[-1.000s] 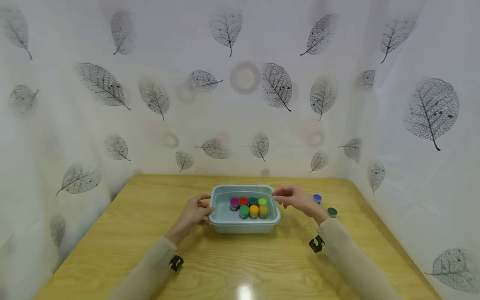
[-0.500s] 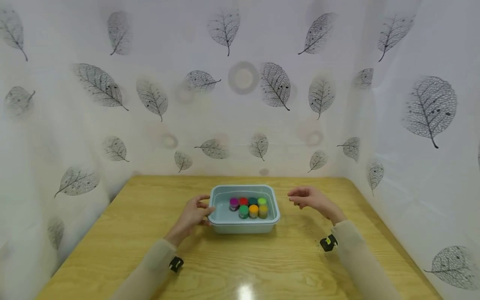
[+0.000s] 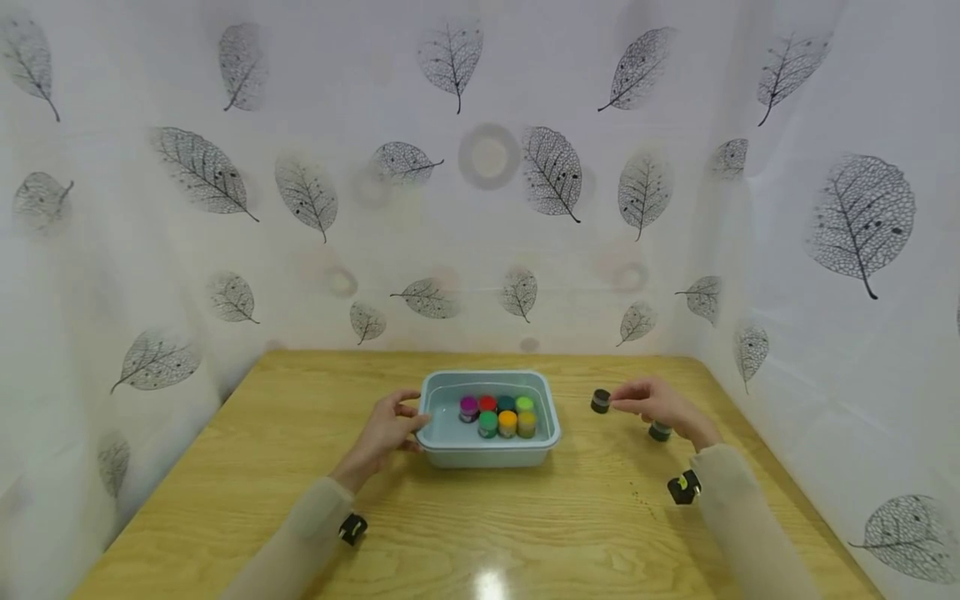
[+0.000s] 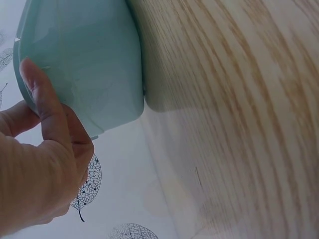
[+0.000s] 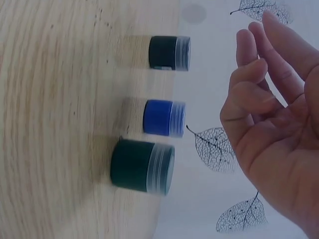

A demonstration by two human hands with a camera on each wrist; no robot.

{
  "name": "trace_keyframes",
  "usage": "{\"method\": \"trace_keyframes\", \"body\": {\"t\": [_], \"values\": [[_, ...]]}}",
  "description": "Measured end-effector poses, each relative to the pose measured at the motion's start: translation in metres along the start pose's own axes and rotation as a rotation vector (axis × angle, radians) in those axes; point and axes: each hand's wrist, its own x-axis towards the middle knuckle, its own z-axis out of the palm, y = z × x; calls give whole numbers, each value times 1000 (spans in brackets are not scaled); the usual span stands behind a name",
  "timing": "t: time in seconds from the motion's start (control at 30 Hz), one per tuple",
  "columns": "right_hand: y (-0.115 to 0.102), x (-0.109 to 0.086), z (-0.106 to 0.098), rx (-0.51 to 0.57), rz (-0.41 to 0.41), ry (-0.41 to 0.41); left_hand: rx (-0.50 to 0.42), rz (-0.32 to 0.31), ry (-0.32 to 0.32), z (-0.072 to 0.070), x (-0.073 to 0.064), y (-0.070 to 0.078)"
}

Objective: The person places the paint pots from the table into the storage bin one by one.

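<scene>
A pale blue plastic tub sits on the table, with several small paint jars grouped inside it. My left hand grips its left rim; the left wrist view shows thumb and fingers on the tub's edge. Right of the tub, my right hand hovers above the table with partly bent fingers and holds nothing. Near its fingertips stands a black paint jar. A dark green jar shows below the hand. The blue jar between them is hidden in the head view but visible in the right wrist view.
The wooden table is bordered at the back and sides by white curtain with a leaf print. Small dark specks lie on the wood in front of the right hand.
My right hand has moved right, away from the tub's right rim, to the jars on the table. The black jar has come into sight. The left hand and tub have stayed put.
</scene>
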Motion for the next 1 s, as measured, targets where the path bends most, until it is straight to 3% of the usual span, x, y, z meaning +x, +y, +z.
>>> {"method": "trace_keyframes", "body": {"t": [0.3,0.5,0.83,1.0], "values": [[15,-11,-16,-113,2,130,-2,3,3,0,2,0],[28,-14,-23,-130,-35,111,-11,2,8,0,2,-4],[42,-19,-20,-177,48,56,-11,3,1,-1,2,-2],[48,-20,-22,-200,43,37,-11,0,6,-1,1,-2]]}}
